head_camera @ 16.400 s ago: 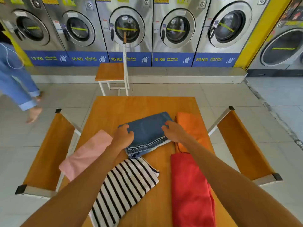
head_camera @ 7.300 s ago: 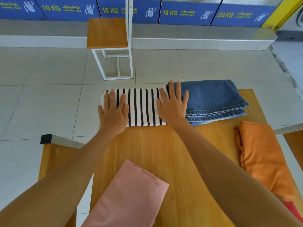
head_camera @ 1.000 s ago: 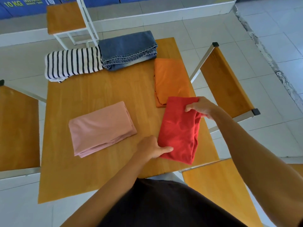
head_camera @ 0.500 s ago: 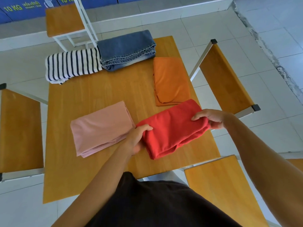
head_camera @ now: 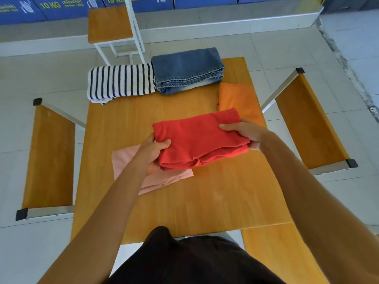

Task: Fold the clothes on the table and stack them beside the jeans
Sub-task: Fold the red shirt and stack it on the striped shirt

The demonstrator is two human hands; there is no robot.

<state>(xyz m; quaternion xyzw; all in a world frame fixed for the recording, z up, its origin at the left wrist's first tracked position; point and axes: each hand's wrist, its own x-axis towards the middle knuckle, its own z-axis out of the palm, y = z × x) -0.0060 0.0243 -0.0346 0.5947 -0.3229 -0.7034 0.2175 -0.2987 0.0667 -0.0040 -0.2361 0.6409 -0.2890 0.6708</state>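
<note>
At frame centre, held item: the folded red garment (head_camera: 200,140) is held above the table (head_camera: 205,201), clear of its surface as far as the view shows.
Left hand: the left hand (head_camera: 152,153) is closed on the garment's left end, thumb on top and fingers underneath.
Right hand: the right hand (head_camera: 245,133) is closed on the right end, fingers lying over the top layer and thumb hidden below.
Destination: the jeans (head_camera: 187,69) lie folded at upper centre of the frame, at the table's far edge; the striped shirt (head_camera: 120,82) lies touching their left side and overhangs the edge.
Remaining items: a pink garment (head_camera: 127,160) lies on the table, partly hidden under the left hand and the red bundle; an orange garment (head_camera: 238,97) lies right of centre, just below the jeans.
Step in hand (judgement): the red bundle is likely being carried to the stack; placing it on the striped shirt appears the logical target.
Technique: both ends should stay level and evenly pinched so the layers do not slide apart.
Placement: the bundle should be lowered flat, edges squared to the shirt beneath, then released with both hands together.
Caution: the shirt's overhang makes the base soft; weight should be centred toward the table side.
</note>
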